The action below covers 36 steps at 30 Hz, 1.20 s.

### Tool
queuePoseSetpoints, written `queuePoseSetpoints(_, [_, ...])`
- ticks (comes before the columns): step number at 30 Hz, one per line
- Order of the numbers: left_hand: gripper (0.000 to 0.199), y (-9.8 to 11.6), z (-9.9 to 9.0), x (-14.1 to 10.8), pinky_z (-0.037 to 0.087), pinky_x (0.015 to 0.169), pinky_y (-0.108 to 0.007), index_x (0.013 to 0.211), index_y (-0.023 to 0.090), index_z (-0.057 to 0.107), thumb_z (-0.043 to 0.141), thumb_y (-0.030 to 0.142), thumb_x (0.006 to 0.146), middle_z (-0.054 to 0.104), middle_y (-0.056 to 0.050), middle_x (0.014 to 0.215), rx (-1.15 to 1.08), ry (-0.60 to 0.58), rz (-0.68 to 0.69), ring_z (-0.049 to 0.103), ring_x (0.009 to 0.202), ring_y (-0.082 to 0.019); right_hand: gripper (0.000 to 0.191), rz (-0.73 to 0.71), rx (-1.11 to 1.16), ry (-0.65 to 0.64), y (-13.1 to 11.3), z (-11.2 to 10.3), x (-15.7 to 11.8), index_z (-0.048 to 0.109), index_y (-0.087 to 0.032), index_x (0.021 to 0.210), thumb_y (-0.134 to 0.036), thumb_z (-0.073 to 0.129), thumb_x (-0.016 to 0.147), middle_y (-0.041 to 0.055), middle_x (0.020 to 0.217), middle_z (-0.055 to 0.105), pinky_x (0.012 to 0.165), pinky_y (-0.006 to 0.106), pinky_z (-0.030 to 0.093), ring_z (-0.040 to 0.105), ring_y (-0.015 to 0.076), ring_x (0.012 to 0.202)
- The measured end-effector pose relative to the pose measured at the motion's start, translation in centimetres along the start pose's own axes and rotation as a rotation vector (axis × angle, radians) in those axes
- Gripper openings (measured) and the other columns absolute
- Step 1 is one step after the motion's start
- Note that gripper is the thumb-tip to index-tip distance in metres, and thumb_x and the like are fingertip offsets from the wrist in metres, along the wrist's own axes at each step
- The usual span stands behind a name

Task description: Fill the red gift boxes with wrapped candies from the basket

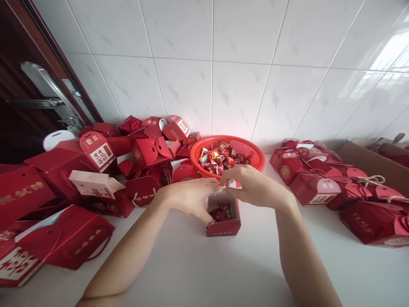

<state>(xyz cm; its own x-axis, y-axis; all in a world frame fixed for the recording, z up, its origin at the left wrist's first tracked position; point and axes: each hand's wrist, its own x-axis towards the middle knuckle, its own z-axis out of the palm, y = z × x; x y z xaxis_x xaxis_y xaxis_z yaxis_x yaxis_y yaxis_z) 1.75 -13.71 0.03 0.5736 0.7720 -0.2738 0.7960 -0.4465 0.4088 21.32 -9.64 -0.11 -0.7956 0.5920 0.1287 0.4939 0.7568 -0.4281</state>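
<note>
A small red gift box [223, 230] stands open-topped on the white table in front of me, with wrapped candies [221, 212] in its bottom. My left hand [188, 195] grips the box from the left, its thumb at the left wall and its fingers stretched over the back. At the rear of the same box my right hand [251, 184] has its fingers bent around the back flap, close to the left fingertips. Some fingertips are hidden there. Just behind both hands sits a red plastic basket [260, 164] of wrapped candies [220, 155].
Many red gift boxes [64, 164] are piled on the left. Another group of closed boxes [315, 187], some with cord handles, stands on the right beside a brown cardboard carton [358, 155]. A tiled wall [182, 94] rises behind the table [204, 273]; a door handle [41, 103] is at far left.
</note>
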Motion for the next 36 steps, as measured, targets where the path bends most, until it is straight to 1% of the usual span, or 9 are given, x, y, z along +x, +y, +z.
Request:
queuePoseSetpoints(6, [0.060, 0.6, 0.6, -0.3, 0.049, 0.094, -0.039, 0.128, 0.026, 0.053, 0.071, 0.033, 0.071, 0.059, -0.007, 0.130, 0.047, -0.003, -0.013, 0.055, 0.120, -0.031, 0.013, -0.038, 0.005, 0.061, -0.5, -0.7, -0.8, 0.069, -0.019, 0.096, -0.015, 0.057, 0.090, 0.0033, 0.090, 0.074, 0.065, 0.027, 0.043, 0.065, 0.0177, 0.081])
queuePoseSetpoints(10, [0.071, 0.7, 1.1, -0.4, 0.051, 0.090, -0.038, 0.136, 0.030, 0.048, 0.073, 0.036, 0.070, 0.061, -0.006, 0.131, 0.088, 0.010, 0.011, 0.057, 0.120, -0.033, 0.012, -0.066, -0.001, 0.098, -0.6, -1.2, -1.5, 0.069, -0.020, 0.096, -0.018, 0.058, 0.091, 0.0036, 0.090, 0.074, 0.066, 0.028, 0.046, 0.066, 0.0183, 0.081])
queuePoseSetpoints(15, [0.083, 1.3, 1.5, -1.6, 0.048, 0.097, -0.039, 0.147, 0.033, 0.037, 0.073, 0.036, 0.072, 0.050, -0.007, 0.145, 0.119, 0.112, 0.013, 0.051, 0.129, -0.033, 0.008, -0.091, 0.044, 0.207, -1.2, -2.2, -3.3, 0.067, -0.021, 0.097, -0.024, 0.061, 0.092, 0.0021, 0.093, 0.074, 0.068, 0.026, 0.049, 0.067, 0.0160, 0.080])
queuePoseSetpoints(19, [0.078, 2.0, 1.6, -2.3, 0.043, 0.105, -0.040, 0.146, 0.032, 0.039, 0.071, 0.029, 0.075, 0.047, -0.006, 0.147, 0.127, 0.200, -0.010, 0.049, 0.131, -0.030, 0.017, 0.069, -0.053, 0.284, -1.5, -1.4, -4.5, 0.060, -0.022, 0.092, -0.036, 0.067, 0.088, 0.0008, 0.080, 0.069, 0.059, 0.027, 0.044, 0.063, 0.0159, 0.067])
queuePoseSetpoints(22, [0.076, 2.0, 1.8, -2.1, 0.046, 0.100, -0.037, 0.144, 0.028, 0.044, 0.072, 0.030, 0.074, 0.051, -0.007, 0.140, 0.119, 0.211, -0.018, 0.052, 0.127, -0.030, 0.034, 0.254, -0.074, 0.300, -0.5, 0.5, -5.2, 0.053, -0.023, 0.095, -0.045, 0.073, 0.079, -0.0006, 0.073, 0.063, 0.052, 0.028, 0.040, 0.058, 0.0172, 0.060])
queuePoseSetpoints(26, [0.087, 1.6, 1.7, -1.4, 0.049, 0.091, -0.032, 0.151, 0.028, 0.036, 0.073, 0.032, 0.072, 0.049, -0.008, 0.142, 0.089, 0.151, 0.003, 0.052, 0.127, -0.030, 0.021, 0.358, 0.301, 0.141, 2.0, 3.2, -6.7, 0.048, -0.024, 0.099, -0.028, 0.060, 0.083, -0.0052, 0.063, 0.059, 0.052, 0.027, 0.043, 0.057, 0.0156, 0.055])
queuePoseSetpoints(29, [0.094, 0.9, 1.3, -0.7, 0.049, 0.088, -0.030, 0.154, 0.036, 0.029, 0.072, 0.029, 0.071, 0.049, -0.004, 0.144, 0.050, 0.094, 0.034, 0.054, 0.125, -0.028, 0.020, 0.318, 0.728, 0.105, 3.6, 5.0, -7.4, 0.048, -0.024, 0.096, -0.023, 0.058, 0.078, -0.0052, 0.065, 0.059, 0.058, 0.029, 0.050, 0.059, 0.0140, 0.059])
queuePoseSetpoints(32, [0.091, 0.2, 0.9, 0.0, 0.051, 0.087, -0.030, 0.153, 0.037, 0.031, 0.068, 0.025, 0.071, 0.050, -0.003, 0.146, 0.041, 0.048, -0.001, 0.055, 0.125, -0.028, 0.018, 0.264, 0.977, 0.182, 4.6, 6.6, -7.3, 0.053, -0.022, 0.090, -0.021, 0.062, 0.074, -0.0041, 0.067, 0.058, 0.059, 0.028, 0.053, 0.056, 0.0124, 0.060])
queuePoseSetpoints(36, [0.088, 0.4, 1.0, -0.2, 0.050, 0.098, -0.033, 0.153, 0.035, 0.033, 0.062, 0.018, 0.072, 0.044, -0.002, 0.153, 0.093, 0.066, 0.010, 0.048, 0.135, -0.029, 0.010, 0.159, 1.083, 0.326, 5.4, 7.7, -7.3, 0.063, -0.019, 0.080, -0.018, 0.064, 0.070, -0.0010, 0.071, 0.060, 0.055, 0.024, 0.049, 0.056, 0.0118, 0.060])
